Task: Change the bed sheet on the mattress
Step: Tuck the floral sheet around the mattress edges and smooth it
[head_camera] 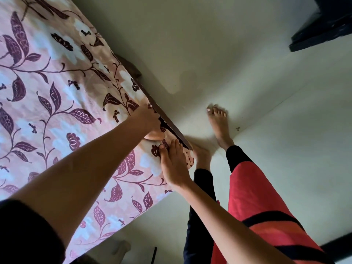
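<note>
The mattress is wholly hidden under the floral bed sheet point(57, 92), which fills the left half of the frame and is cut off at the top, left and bottom edges. At its right corner, near the middle of the frame, the left hand point(150, 121) bends over the edge where the sheet meets the dark bed frame point(167, 122). Its fingers curl round the cloth and grip it, with the tips out of sight behind the fold. Just below, the right hand point(173, 164) lies flat on the sheet with straight fingers, holding nothing.

One bare foot point(219, 122) stands on the pale floor point(228, 63) right of the bed frame. The other foot point(202, 155) is blurred and partly behind the right hand. A red garment point(257, 197) with black bands covers much of the lower right. A dark piece of furniture point(323, 25) is cut off in the upper right corner, well apart from the bed, with open floor between them.
</note>
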{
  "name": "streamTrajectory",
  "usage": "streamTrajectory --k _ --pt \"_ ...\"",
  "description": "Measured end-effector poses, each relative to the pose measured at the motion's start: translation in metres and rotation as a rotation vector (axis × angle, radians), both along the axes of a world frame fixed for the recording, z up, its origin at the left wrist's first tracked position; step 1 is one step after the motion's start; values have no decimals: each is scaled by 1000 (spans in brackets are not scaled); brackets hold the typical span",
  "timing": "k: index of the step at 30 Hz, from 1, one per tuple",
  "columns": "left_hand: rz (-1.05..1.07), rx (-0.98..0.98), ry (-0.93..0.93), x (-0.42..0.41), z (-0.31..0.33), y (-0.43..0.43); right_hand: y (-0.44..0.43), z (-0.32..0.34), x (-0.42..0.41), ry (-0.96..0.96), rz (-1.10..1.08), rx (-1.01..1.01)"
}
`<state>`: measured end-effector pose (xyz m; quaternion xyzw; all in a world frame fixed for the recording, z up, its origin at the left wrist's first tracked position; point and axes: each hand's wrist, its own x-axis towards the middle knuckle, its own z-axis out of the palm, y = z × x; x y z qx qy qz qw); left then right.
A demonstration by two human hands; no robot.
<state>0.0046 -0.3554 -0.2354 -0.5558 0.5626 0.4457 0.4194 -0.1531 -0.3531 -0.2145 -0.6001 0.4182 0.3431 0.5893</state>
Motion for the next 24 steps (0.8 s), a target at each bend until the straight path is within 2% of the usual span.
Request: streamTrajectory --k 4,6,10,11,12,13,14,15,16,17,18,19,20,22,24 --pt "21 -35 33 4 -4 0 2 -6 5 -25 -122 48" --pt "61 -27 62 7 -5 3 4 -12 13 0 -116 37" --pt "163 68 100 7 -3 2 -25 -30 23 122 -245 254" --pt "167 67 95 8 -4 0 -44 -61 14 129 -313 166" --pt "177 66 90 9 -4 -1 -65 -101 0 106 -325 -38" --pt "192 69 85 11 -4 -1 -79 -159 -18 81 -251 -235" --pt "201 66 81 13 -5 -2 -95 -252 -50 -23 -108 -424" --pt "187 46 73 16 -6 -3 -107 -287 -59 -70 1 -544" --pt "155 22 59 18 -7 -3 -107 -287 -57 -82 -5 -564" --pt "120 1 39 21 -8 -2 -99 -233 -41 -38 -137 -453" --pt "91 -6 23 22 -8 -1 -78 -141 -12 -7 -303 -334" --pt "74 -10 12 22 -8 0 -70 -84 6 26 -373 -303" --pt "58 -6 2 22 -9 2 -63 -36 17 1 -355 -267" --pt "49 -2 -17 20 -9 4 -50 -9 13 64 -390 -288" --pt "69 -9 -34 19 -8 4 -61 -25 5 165 -381 -260"
